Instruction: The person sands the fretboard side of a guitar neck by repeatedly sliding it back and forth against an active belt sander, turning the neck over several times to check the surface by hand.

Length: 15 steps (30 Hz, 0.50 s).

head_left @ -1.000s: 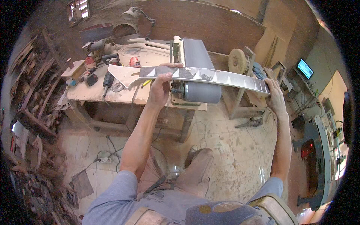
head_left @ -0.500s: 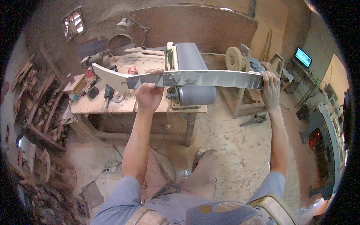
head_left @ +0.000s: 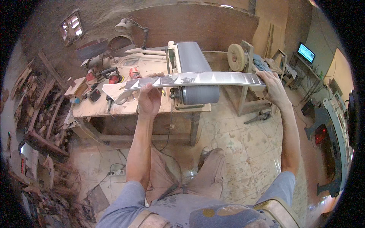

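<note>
- A person in a dusty woodshop holds a long, slim workpiece [head_left: 190,79] level across a belt sander [head_left: 194,72], its pale face marked with a row of light triangles.
- The left hand [head_left: 149,99] grips the piece from below near its wider, pointed left end, fingers curled around the edge and thumb on top.
- The right hand [head_left: 274,89] clamps the narrow right end, fingers closed over the upper face.
- The middle of the workpiece lies over the sander's grey belt; whether it touches the belt cannot be told.
- The sander stands on a dust-coated wooden workbench [head_left: 114,108], with red and black power tools [head_left: 110,78] scattered on the bench's left side.
- A round buffing wheel [head_left: 237,57] sits on a stand just beyond the right hand.
- A desk lamp [head_left: 127,24] leans over the back of the bench, and a small lit screen [head_left: 306,52] glows at far right.
- Sawdust covers the tiled floor [head_left: 243,152] beneath the person's legs.
</note>
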Motion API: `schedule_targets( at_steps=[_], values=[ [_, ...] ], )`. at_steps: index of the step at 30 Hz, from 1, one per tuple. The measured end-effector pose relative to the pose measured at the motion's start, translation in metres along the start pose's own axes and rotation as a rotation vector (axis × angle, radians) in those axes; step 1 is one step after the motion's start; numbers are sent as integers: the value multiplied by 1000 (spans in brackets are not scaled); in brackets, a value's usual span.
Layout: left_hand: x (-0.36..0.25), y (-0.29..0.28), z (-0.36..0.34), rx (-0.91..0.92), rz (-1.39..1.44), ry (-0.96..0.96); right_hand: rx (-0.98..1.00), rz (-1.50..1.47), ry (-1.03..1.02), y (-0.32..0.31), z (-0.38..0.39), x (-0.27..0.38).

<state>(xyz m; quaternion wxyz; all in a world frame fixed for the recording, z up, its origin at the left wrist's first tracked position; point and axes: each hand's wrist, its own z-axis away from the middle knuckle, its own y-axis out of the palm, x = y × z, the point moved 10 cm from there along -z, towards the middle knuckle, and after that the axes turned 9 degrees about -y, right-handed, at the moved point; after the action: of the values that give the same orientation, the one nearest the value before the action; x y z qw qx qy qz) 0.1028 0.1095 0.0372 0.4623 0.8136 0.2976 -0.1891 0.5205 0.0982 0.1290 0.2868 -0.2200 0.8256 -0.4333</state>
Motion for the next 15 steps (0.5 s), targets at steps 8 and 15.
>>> schedule_targets(
  at_steps=[8,15],
  values=[
    [-42,-29,32,-179,-105,123,193,-626,156,-37,13,35],
    [-64,24,32,-327,0,138,449,-922,338,-21,60,62]
  ],
)
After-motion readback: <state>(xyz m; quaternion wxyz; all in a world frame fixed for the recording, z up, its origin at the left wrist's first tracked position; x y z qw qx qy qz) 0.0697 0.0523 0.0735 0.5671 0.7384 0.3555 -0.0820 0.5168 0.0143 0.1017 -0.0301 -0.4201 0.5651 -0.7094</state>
